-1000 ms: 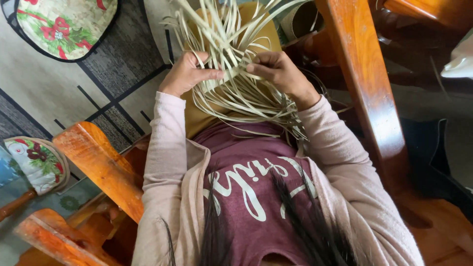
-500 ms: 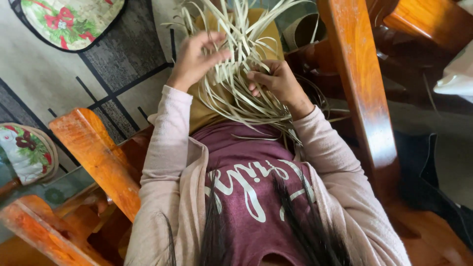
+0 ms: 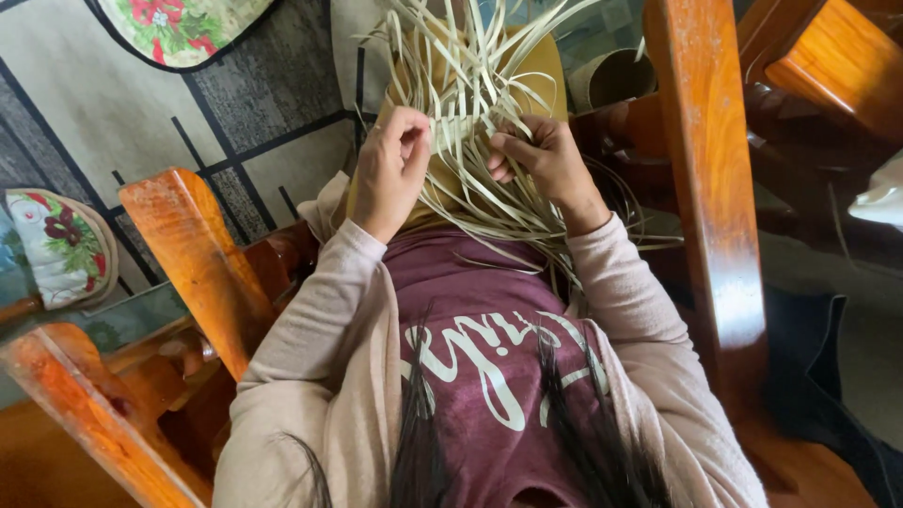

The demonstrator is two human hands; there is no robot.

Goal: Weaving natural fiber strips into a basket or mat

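A bundle of pale flat straw strips (image 3: 470, 75), partly woven, rests on my lap over mustard-yellow trousers (image 3: 544, 66). My left hand (image 3: 390, 169) pinches strips at the left side of the woven patch, fingers curled in. My right hand (image 3: 546, 160) grips strips at the right side, thumb and fingers closed on them. Loose strip ends fan out upward and trail down toward my maroon shirt (image 3: 489, 310).
I sit in a wooden chair; an orange-brown armrest (image 3: 198, 263) stands at left and a long one (image 3: 710, 188) at right. A patterned grey rug (image 3: 141, 113) lies on the floor, with floral cushions (image 3: 183, 23) at top left and far left (image 3: 61, 245). A dark cloth (image 3: 809, 348) lies at right.
My left hand dropped from lifting strips high back to the woven patch and closed on them. The view shifted slightly, and my right hand stayed holding its strips.
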